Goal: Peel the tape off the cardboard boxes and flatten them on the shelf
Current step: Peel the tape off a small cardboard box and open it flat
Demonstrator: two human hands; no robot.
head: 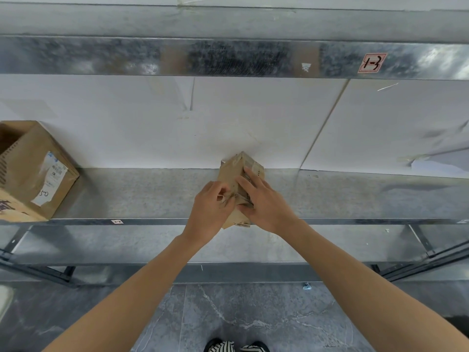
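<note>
A small brown cardboard box point(234, 171) stands on the metal shelf point(142, 196), its near end past the shelf's front edge. My right hand point(264, 201) holds it from the right, fingers spread over its top face and thumb underneath. On the box's near left side, my left hand point(212, 207) pinches a strip of tape point(223, 198) with curled fingers. The box's lower faces are hidden behind my hands.
A bigger open cardboard box point(33, 174) with white labels sits at the shelf's left end. White board point(152, 128) lines the back of the shelf. Another metal shelf point(228, 57) runs overhead and a lower one point(152, 247) below. Grey stone floor point(253, 318) lies underfoot.
</note>
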